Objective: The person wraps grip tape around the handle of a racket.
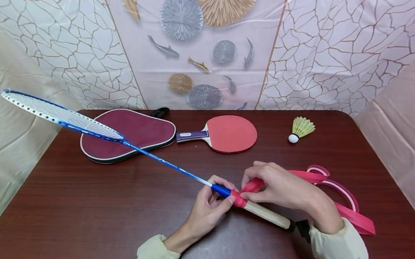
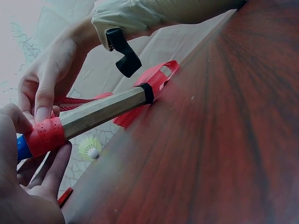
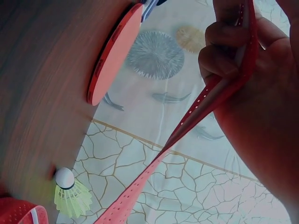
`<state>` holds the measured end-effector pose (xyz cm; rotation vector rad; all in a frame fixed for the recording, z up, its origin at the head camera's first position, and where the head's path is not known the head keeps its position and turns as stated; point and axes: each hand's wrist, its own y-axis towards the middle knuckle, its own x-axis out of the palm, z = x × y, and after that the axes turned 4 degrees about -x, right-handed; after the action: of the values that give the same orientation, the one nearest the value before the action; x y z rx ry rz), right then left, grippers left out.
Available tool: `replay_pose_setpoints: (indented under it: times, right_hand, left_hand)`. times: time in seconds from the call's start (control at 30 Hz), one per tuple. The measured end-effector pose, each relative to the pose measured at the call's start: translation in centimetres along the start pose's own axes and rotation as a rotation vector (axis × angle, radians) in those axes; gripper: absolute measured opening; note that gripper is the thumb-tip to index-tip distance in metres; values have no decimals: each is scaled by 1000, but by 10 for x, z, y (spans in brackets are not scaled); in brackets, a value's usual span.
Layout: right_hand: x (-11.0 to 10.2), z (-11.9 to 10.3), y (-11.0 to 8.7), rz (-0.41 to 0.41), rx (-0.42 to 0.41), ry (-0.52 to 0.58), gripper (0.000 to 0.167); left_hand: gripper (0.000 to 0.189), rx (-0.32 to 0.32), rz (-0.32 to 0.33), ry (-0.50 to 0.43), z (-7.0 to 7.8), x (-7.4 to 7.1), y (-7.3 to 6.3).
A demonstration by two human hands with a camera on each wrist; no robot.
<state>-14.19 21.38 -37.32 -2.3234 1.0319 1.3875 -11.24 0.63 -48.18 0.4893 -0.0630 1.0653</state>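
Note:
A blue badminton racket (image 1: 173,166) slants across the head view, its strung head at the left and its bare wooden handle (image 1: 267,215) at the right. My left hand (image 1: 208,207) holds it where the blue cone meets the handle, thumb on the wrapped part. Red perforated grip tape (image 2: 46,135) circles the top of the handle. Between thumb and fingers my right hand (image 1: 281,188) pinches the tape just beside that wrap. The tape's loose length (image 3: 187,121) runs back past the right palm and lies in loops on the table behind the right wrist.
On the dark wooden table (image 1: 107,220), a maroon paddle case (image 1: 135,126) lies at the back left under the racket. Beside it are a red table tennis paddle (image 1: 231,134) and a yellow shuttlecock (image 1: 300,128). Patterned cloth (image 1: 213,75) hangs behind the table.

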Motion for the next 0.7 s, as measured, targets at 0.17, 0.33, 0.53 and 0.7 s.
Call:
replay_pose_setpoints:
  times: [0.17, 0.33, 0.53, 0.7]
  right_hand:
    - [0, 0, -1, -21, 45, 27, 12]
    - [0, -1, -2, -53, 66, 10, 11]
    - [0, -2, -2, -65, 63, 8, 11]
    - [0, -2, -2, -69, 66, 27, 15]
  left_hand:
    - [22, -1, 2, 6, 0, 0, 0]
    - [26, -5, -6, -7, 0, 1, 0]
    - [37, -28, -28, -7, 1, 1, -1]
    - [42, -59, -33, -8, 0, 0, -1]
